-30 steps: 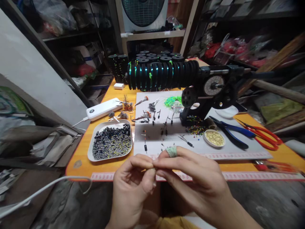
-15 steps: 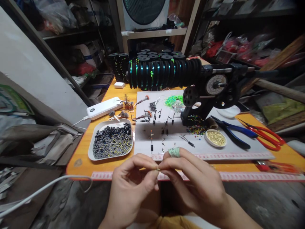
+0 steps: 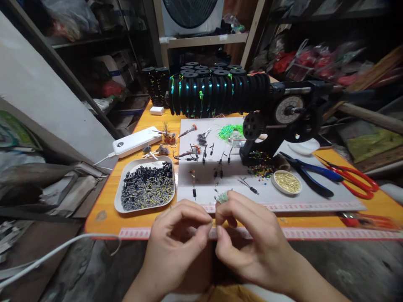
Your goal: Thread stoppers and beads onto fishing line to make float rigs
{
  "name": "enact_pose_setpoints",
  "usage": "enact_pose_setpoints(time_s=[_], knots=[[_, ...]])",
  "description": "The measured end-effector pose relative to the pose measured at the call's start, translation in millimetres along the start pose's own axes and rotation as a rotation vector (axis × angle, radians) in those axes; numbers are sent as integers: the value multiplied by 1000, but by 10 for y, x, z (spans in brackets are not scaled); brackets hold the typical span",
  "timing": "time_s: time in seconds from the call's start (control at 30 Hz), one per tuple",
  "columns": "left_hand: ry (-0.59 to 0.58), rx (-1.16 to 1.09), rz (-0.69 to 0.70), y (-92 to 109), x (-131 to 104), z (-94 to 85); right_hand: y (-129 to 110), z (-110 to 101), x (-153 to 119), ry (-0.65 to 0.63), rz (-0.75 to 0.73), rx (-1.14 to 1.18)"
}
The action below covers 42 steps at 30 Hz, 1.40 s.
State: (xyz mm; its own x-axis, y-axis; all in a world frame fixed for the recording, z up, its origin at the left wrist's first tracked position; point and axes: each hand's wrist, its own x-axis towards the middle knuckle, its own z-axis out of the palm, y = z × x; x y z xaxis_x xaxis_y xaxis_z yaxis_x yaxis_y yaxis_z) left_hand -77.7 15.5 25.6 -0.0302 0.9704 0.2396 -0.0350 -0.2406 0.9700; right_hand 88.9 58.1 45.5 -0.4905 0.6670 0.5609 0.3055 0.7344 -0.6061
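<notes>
My left hand [image 3: 181, 241] is closed in a pinch, thumb against forefinger, just in front of the table's near edge. Close on its right, my right hand [image 3: 256, 239] also pinches, a green wrap [image 3: 224, 196] round one finger. Whatever the fingertips hold is too small to make out. A narrow gap separates the two pinches. Beyond them, on a white board [image 3: 208, 184], lie a small black piece with an orange-tipped stem [image 3: 194, 191], another black piece with thin legs [image 3: 252, 189] and several similar ones.
A white tray [image 3: 118, 201] of small black and grey pieces stands left, near a white power bank [image 3: 135, 142]. Right are a dish of gold bits [image 3: 286, 182], blue-handled pliers [image 3: 315, 174] and red scissors [image 3: 355, 178]. A black machine [image 3: 267, 134] carrying spools [image 3: 217, 96] stands behind.
My fingertips, which met at a tiny piece, have come slightly apart. The right hand's wrapped finger has curled lower. The orange-tipped piece appears slightly further left.
</notes>
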Motion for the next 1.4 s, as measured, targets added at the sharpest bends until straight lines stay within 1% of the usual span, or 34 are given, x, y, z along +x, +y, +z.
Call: enact_pose_setpoints(time_s=[0.1,0.17,0.27,0.33,0.4,0.5,0.6,0.7,0.8,0.9,1.0,1.23,1.3,1.4], knots=[[4,196,137,-55,17,-21,40,41,-18,2,63,9],[15,334,268,-93,25,-46,71,60,-30,-3,86,6],[-5,551,462,-147,21,-98,114,78,-35,-15,89,-8],[-19,653,540,-167,20,-133,145,91,-31,-19,75,-43],[-24,714,571,-162,36,-163,177,108,-26,-20,54,-91],[-15,864,560,-109,95,-198,216,143,-18,-33,24,-154],[-21,1040,446,-38,166,-233,233,181,-4,-81,16,-185],[-68,1112,318,13,221,-277,238,213,25,-114,19,-203],[-112,1136,275,37,269,-319,245,235,60,-112,12,-212],[-150,1128,240,46,311,-344,253,249,85,-123,13,-200],[-162,1109,208,52,327,-364,256,256,91,-145,25,-195],[-124,1070,184,66,291,-444,250,250,84,-129,19,-184],[-114,1008,175,77,284,-458,247,251,86,-135,19,-183],[-112,831,157,90,282,-444,242,255,91,-130,21,-178]])
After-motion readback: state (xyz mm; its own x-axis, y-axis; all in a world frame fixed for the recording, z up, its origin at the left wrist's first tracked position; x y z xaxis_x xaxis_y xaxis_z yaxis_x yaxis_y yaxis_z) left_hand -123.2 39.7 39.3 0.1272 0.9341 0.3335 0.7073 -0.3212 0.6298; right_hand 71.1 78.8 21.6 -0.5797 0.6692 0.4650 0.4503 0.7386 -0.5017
